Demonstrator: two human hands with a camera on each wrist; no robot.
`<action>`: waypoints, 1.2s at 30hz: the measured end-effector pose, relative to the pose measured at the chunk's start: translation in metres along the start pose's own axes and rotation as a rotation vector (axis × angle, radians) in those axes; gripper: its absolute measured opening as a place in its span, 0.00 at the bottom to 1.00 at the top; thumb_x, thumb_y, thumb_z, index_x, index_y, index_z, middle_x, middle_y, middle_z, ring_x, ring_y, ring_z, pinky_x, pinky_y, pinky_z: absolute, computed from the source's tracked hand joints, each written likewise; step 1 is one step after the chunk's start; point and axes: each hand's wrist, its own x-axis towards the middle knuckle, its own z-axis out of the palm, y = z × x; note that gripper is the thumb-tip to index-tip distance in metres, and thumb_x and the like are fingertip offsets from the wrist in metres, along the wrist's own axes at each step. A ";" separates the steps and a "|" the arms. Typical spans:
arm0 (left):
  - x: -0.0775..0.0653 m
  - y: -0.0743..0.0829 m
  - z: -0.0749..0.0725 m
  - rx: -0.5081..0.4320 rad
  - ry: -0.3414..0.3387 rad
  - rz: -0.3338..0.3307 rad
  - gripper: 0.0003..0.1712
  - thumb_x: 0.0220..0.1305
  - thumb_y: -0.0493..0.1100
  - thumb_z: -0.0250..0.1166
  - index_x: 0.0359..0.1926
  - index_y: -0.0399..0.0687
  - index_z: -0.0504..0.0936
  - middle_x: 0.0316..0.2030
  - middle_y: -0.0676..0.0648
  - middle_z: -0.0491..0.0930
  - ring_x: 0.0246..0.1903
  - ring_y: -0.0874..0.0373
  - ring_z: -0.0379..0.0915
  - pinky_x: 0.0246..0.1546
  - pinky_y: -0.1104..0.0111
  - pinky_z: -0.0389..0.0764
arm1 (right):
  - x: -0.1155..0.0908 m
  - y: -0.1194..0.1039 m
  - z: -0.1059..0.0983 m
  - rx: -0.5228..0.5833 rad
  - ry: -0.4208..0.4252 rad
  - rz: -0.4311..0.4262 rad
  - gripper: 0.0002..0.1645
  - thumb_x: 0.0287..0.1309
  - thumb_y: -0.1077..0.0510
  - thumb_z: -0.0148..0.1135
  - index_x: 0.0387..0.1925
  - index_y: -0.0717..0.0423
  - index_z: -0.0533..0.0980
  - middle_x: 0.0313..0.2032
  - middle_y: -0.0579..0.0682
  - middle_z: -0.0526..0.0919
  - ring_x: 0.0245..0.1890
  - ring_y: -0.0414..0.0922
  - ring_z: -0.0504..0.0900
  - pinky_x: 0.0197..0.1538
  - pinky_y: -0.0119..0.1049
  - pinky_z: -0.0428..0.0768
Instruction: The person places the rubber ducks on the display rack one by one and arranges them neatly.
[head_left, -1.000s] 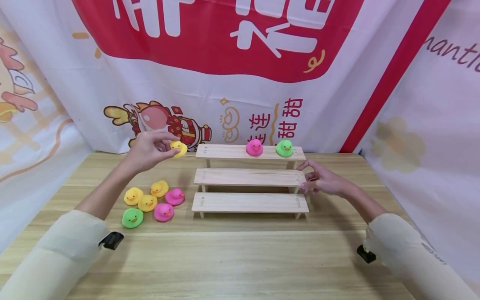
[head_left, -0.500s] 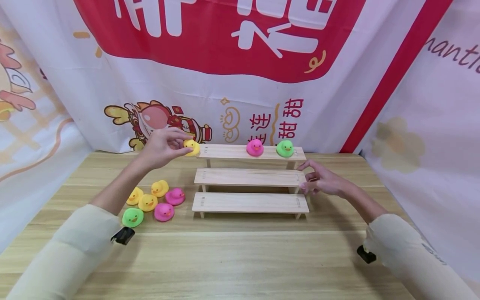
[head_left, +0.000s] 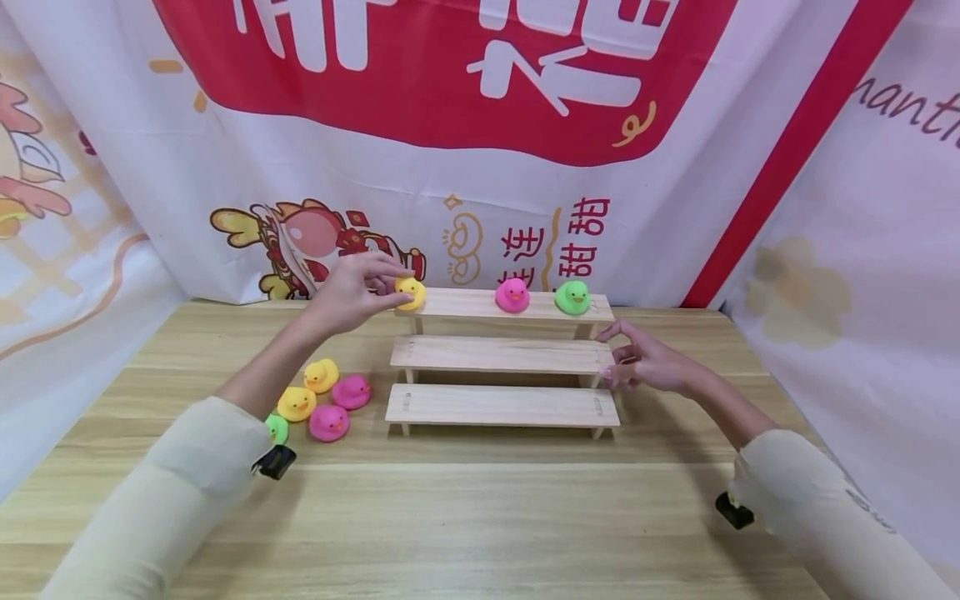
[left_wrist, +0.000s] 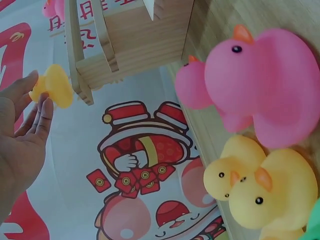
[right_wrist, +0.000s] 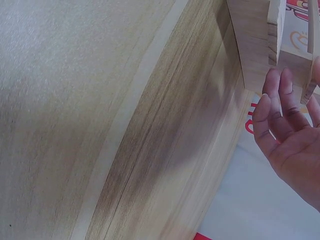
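My left hand (head_left: 356, 292) pinches a yellow rubber duck (head_left: 412, 293) between thumb and fingers. In the head view, this duck overlaps the left end of the top shelf of a three-tier wooden display stand (head_left: 502, 354). The left wrist view shows the held duck (left_wrist: 59, 86) close to the shelf end. On the top shelf's right half sit a pink duck (head_left: 513, 296) and a green duck (head_left: 573, 297). My right hand (head_left: 648, 360) holds the right end of the middle shelf, index finger and thumb at its edges; its other fingers (right_wrist: 287, 100) are loosely bent beside the stand.
Left of the stand, a group of yellow ducks (head_left: 297, 404), pink ducks (head_left: 329, 423) and a partly hidden green duck (head_left: 277, 430) lies on the wooden table (head_left: 480, 517). A printed cloth (head_left: 420, 183) hangs behind. The left forearm passes over the group's left side.
My left hand has carried the yellow duck rightward from beside the stand to the top shelf's left end. Its forearm now covers some table ducks. The right hand has stayed in place.
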 end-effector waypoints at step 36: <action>0.037 0.017 0.051 -0.042 -0.064 0.049 0.18 0.58 0.30 0.76 0.50 0.29 0.86 0.45 0.34 0.84 0.36 0.47 0.80 0.38 0.73 0.81 | 0.001 0.005 -0.001 -0.009 -0.003 -0.033 0.34 0.66 0.68 0.62 0.65 0.66 0.55 0.33 0.60 0.83 0.34 0.53 0.83 0.32 0.40 0.81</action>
